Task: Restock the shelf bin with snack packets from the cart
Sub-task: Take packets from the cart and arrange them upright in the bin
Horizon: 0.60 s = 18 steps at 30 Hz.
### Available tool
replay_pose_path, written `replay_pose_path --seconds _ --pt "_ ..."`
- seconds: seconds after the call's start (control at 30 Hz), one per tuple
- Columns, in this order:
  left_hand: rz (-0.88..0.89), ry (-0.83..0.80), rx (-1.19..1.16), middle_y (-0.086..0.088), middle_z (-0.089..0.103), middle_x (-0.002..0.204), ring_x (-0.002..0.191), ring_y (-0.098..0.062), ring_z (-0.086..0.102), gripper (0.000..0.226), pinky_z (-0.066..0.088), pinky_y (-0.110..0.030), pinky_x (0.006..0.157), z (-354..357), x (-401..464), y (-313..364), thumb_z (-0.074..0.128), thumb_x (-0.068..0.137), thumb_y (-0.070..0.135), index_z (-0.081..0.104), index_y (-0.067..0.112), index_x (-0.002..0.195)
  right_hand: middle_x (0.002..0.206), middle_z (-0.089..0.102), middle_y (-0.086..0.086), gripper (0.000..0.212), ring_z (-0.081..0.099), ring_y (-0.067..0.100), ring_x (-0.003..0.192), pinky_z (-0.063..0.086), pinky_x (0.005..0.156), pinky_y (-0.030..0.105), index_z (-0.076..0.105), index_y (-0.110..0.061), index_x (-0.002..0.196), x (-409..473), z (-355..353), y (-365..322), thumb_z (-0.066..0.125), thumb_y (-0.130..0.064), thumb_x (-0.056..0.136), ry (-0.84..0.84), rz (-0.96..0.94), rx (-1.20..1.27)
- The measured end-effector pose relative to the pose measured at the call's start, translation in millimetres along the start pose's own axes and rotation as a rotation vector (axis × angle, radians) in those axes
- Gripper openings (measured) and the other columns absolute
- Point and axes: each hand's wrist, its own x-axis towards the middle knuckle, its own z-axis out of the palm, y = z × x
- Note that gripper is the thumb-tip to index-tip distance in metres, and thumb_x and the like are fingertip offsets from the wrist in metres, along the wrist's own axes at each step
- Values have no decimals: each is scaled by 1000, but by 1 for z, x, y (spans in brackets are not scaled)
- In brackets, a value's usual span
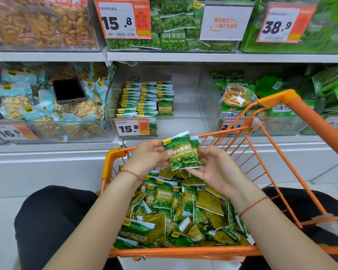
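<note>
A small stack of green garlic-pea snack packets [180, 152] is held above the orange cart [183, 251]. My left hand [150, 154] grips the stack's left edge, thumb on the front. My right hand [213, 166] cups the stack from below and from the right side. Several more of the same packets [176, 211] lie loose in the cart. The clear shelf bin [199, 102] straight ahead holds neat rows of the same packets [146, 99] in its left half; its right half is bare.
A phone [69, 91] lies on peanut packets in the bin to the left. The cart's raised orange handle [304, 115] crosses in front of the right-hand bins. Price tags hang on the bin fronts. My knees flank the cart.
</note>
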Motion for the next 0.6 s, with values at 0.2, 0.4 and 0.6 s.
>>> replay_pose_path --seconds 0.2,0.4,0.6 --pt "98 -47 153 -9 66 87 73 -10 61 26 53 -12 62 2 0 5 58 91 1 60 6 117 107 70 3 53 67 15 100 56 78 25 58 -7 121 -4 5 5 70 -21 71 -63 -66 -217" --pt "102 75 222 2 59 119 104 -14 60 49 51 -28 91 10 -2 5 64 90 21 49 12 136 105 70 -2 29 68 6 96 55 76 21 59 -19 107 -2 4 8 66 -14 80 4 -220 -296" --pt "105 -31 72 14 59 105 105 -10 59 16 55 -19 74 18 -11 3 59 93 22 57 28 107 106 71 -7 39 66 9 104 54 82 26 60 -24 109 -2 3 9 71 -25 72 45 -351 -462"
